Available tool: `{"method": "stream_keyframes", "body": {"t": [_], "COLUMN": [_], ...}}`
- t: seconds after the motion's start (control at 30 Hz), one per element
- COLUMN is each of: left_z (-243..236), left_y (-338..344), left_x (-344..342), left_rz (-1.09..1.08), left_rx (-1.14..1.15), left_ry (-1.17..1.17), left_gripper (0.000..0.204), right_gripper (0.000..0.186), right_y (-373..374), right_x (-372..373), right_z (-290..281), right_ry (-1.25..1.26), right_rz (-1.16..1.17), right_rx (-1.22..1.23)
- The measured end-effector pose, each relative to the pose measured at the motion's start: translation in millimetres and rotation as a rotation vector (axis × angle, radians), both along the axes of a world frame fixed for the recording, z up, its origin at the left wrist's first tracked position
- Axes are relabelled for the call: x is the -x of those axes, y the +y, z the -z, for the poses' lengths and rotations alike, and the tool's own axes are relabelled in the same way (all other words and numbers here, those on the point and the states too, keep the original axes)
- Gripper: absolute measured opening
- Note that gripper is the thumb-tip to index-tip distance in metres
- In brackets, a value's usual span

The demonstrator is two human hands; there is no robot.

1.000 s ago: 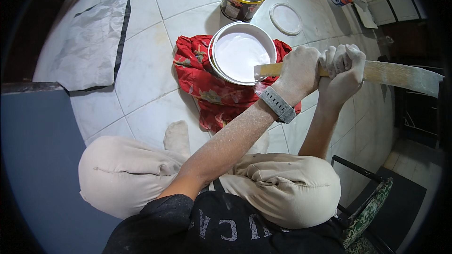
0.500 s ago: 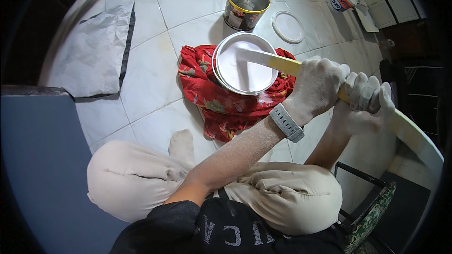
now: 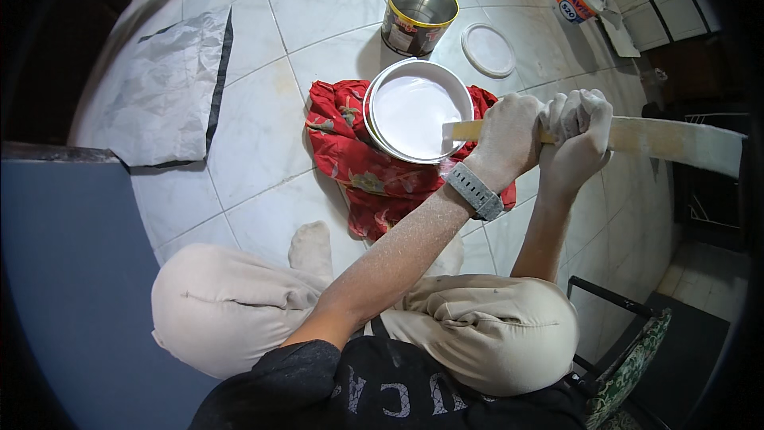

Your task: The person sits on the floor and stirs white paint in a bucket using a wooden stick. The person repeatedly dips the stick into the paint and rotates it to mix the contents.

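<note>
A white plastic bucket stands in front of me, filled with a smooth, thick white liquid that looks like paint. A long flat wooden stick slants over its right rim, the near end dipping into the liquid at the right side. My left hand, dusted white and with a grey-strapped watch at the wrist, is closed around the stick beside the bucket. Just right of it, my right hand is wrapped round the same stick, the two hands touching.
Red flowered cloth is bunched under the bucket. Behind stand an open can with a yellow rim and a round white lid. A white sack lies left, an orange-and-white bucket far right, a chair near right.
Both hands have shifted left with the stick. Its dipped end has swung from the bucket's middle toward the right, near side, and its outer end has risen.
</note>
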State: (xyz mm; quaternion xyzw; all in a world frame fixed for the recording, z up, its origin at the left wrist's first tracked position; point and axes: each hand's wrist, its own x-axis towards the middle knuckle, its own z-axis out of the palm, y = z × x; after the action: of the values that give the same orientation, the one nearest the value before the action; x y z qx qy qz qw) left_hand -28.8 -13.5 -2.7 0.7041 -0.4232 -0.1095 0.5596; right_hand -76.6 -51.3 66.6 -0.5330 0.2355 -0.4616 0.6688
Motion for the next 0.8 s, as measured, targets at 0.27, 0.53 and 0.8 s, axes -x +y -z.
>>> {"method": "stream_keyframes", "body": {"t": [0.27,0.53,0.8], "left_z": [-21.6,-38.8,-20.2], "left_y": [4.1,2.2,-0.9], "left_x": [8.1,13.7,4.1], "left_rz": [0.04,-0.001,0.037], "left_rx": [-0.214,0.145,0.176], "left_ry": [-0.084,-0.128,-0.056], "left_gripper": [0.007,0.006,0.009], "right_gripper": [0.035,0.03,0.031], "right_y": [-16.9,-1.2,1.8], "right_x": [19.4,30.1,15.2], "right_z": [4.3,-18.7,-2.3], "right_ry": [-0.239,-0.336,-0.04], "right_rz": [-0.117,-0.063,0.005], "right_rx": [-0.07,0.138,0.329]}}
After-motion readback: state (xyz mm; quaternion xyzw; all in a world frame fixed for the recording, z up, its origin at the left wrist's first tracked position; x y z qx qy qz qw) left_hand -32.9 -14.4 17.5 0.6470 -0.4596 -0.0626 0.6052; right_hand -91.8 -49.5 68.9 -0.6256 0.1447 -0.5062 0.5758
